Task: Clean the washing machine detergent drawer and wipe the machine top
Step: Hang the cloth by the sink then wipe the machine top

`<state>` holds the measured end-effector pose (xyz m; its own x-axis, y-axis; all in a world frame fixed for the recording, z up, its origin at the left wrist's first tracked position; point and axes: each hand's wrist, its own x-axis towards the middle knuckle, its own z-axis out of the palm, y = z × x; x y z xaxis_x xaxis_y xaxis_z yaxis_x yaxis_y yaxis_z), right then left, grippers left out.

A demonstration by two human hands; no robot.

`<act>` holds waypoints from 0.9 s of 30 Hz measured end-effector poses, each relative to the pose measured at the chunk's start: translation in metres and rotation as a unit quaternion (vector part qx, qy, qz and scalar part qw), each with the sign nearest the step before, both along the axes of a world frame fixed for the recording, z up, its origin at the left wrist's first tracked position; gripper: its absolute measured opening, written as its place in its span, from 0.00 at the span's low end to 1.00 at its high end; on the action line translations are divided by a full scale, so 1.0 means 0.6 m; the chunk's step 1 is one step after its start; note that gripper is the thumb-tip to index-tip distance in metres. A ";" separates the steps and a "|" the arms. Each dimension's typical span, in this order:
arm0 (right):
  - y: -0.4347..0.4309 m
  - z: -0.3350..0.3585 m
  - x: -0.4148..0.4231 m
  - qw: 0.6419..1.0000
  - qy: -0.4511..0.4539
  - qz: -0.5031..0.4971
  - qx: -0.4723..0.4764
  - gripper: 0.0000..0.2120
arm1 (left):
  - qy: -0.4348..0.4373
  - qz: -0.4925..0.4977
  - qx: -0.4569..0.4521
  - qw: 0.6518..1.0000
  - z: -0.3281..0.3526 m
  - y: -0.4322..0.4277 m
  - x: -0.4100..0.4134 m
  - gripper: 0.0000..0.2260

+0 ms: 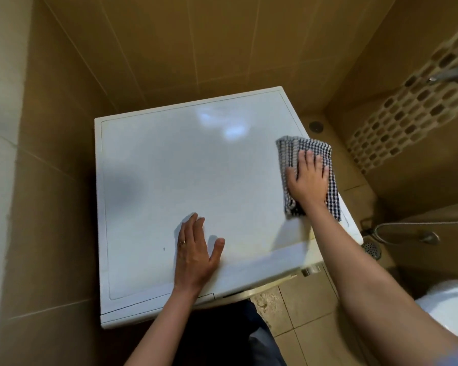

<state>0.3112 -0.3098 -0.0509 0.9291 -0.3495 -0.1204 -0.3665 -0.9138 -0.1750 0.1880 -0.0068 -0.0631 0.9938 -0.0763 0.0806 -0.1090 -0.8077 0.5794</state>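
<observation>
Cloth (289, 154) under flat right hand (308, 180) at machine top (183, 167) right edge, left hand (196, 249) fingers spread flat near front edge

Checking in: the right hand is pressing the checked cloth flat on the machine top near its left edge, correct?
Not quite. The head view shows the right hand pressing the checked cloth flat on the machine top near its right edge, not its left.
</observation>
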 end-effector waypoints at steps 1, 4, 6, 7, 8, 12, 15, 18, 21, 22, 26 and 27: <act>0.003 -0.002 0.030 1.000 0.000 -0.021 0.004 0.34 | -0.001 0.001 0.000 1.000 -0.001 0.000 0.002 0.28; 0.030 -0.005 0.112 0.999 0.005 -0.038 0.007 0.32 | -0.002 0.002 0.004 1.000 0.000 0.001 0.003 0.29; 0.056 -0.005 0.160 1.000 0.005 -0.027 0.011 0.31 | -0.002 0.004 0.009 1.000 -0.001 0.001 0.002 0.29; 0.073 -0.004 0.181 1.000 0.007 -0.013 0.014 0.31 | -0.002 0.007 0.010 1.000 -0.001 0.000 0.002 0.29; 0.095 -0.002 0.199 1.000 0.009 0.008 0.017 0.31 | -0.002 0.011 0.012 1.000 -0.002 0.000 0.001 0.29; 0.219 0.004 0.212 0.989 0.016 0.144 0.028 0.32 | -0.012 0.026 0.016 0.999 0.000 -0.001 0.000 0.28; 0.304 0.009 0.153 0.963 0.019 0.266 0.041 0.33 | -0.020 0.027 0.012 0.999 -0.001 0.000 -0.001 0.29; 0.336 0.003 0.067 0.938 0.014 0.344 0.043 0.31 | -0.030 0.028 0.013 0.999 -0.001 -0.001 -0.002 0.30; 0.317 -0.007 -0.018 0.914 -0.004 0.403 0.040 0.30 | -0.032 0.042 0.006 0.999 0.002 0.000 0.000 0.30; 0.300 -0.009 -0.042 0.906 -0.009 0.422 0.038 0.30 | -0.032 0.045 0.005 0.998 0.005 0.000 0.000 0.30; 0.184 -0.011 -0.112 0.895 -0.023 0.446 0.012 0.29 | -0.036 0.063 -0.015 0.997 0.009 0.007 -0.003 0.27; 0.152 -0.009 -0.124 0.908 -0.028 0.418 0.009 0.29 | -0.036 0.071 -0.031 0.996 0.009 0.012 -0.003 0.25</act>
<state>0.2370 -0.2187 -0.0562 0.8739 0.4819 -0.0642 0.4634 -0.8656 -0.1896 0.1865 0.0003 -0.0580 0.9856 0.0726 0.1525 -0.0389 -0.7811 0.6232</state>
